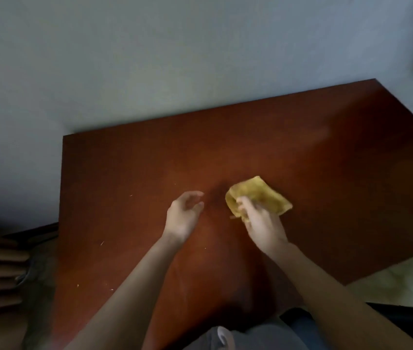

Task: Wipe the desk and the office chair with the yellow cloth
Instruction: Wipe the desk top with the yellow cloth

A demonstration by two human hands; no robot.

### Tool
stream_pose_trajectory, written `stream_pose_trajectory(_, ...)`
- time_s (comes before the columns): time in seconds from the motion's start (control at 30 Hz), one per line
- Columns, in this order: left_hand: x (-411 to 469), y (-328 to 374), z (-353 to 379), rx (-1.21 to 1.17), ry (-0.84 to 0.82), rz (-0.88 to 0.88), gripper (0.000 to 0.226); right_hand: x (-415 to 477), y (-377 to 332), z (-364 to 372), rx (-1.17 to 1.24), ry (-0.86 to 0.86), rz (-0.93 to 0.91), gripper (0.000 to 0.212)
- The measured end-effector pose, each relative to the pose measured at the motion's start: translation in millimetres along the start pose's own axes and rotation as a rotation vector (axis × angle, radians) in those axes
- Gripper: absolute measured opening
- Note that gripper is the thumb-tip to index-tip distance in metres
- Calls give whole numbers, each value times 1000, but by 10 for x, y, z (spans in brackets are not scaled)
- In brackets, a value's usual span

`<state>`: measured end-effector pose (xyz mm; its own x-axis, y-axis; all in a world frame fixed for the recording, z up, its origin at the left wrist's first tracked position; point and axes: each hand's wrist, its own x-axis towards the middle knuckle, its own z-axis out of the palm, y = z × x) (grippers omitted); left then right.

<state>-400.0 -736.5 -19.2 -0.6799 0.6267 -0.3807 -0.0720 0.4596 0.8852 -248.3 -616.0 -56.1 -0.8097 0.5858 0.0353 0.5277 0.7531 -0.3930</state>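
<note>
Right hand point(263, 226): my fingers grip the cloth point(263, 194), frame centre.
Left hand point(184, 215): fingers loosely spread.
Progress: counter point(124, 173) shows specks at left; chair unseen.

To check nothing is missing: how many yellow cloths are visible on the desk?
1. The crumpled yellow fabric cloth lies right of centre on the reddish-brown wooden desk, held by the right hand. None seems hidden.
</note>
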Motion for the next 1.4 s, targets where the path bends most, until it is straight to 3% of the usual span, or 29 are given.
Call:
stream_pose_trajectory(0.1, -68, -175, -20, 43, -1, -24, 20, -222, 105, 191, 197, -45, 44, 31)
stream_pose_trajectory(0.23, -121, -293, -12, 71, -19, -41, 21, -127, 277, 64, 466, 137, 240, 44)
stream_pose_trajectory(0.3, -127, -301, 6, 83, -22, -35, 21, -38, 403, -14, 382, 226, 354, 49)
stream_pose_trajectory(0.37, -127, -298, 24, 111, -22, -19, 20, 15, 501, -46, 185, 208, 453, 52)
stream_pose_trajectory(0.43, -134, -310, 34, 160, -32, 6, 21, 25, 559, -21, 3, 126, 319, 50)
stream_pose_trajectory(0.5, -151, -335, 28, 223, -49, 37, 22, 12, 568, 39, -82, -62, 123, 54)
stream_pose_trajectory(0.57, -153, -371, 7, 283, -60, 57, 24, 17, 540, 146, -130, -205, 111, 62)
stream_pose_trajectory(0.67, -151, -439, -35, 387, -60, 66, 26, 16, 400, 290, -108, -112, 221, 56)
stream_pose_trajectory(0.73, -144, -488, -48, 493, -33, 61, 30, -24, 290, 351, -62, -23, 196, 49)
stream_pose_trajectory(0.83, -142, -555, -59, 749, -18, 40, 50, -174, 255, 402, -1, 29, 16, 44)
stream_pose_trajectory(0.97, -92, -634, -85, 1119, -178, 22, 92, -391, 401, 313, -9, -85, -256, 41)
stream_pose_trajectory(1.1, -75, -675, -113, 1343, -308, 24, 118, -492, 693, 79, -129, -196, -545, 43)
stream_pose_trajectory(1.3, -74, -695, -171, 1498, -361, 78, 137, -173, 938, -213, -233, -261, -585, 45)
stream_pose_trajectory(1.4, -81, -693, -178, 1538, -357, 94, 139, 98, 954, -172, -141, -241, -414, 42)
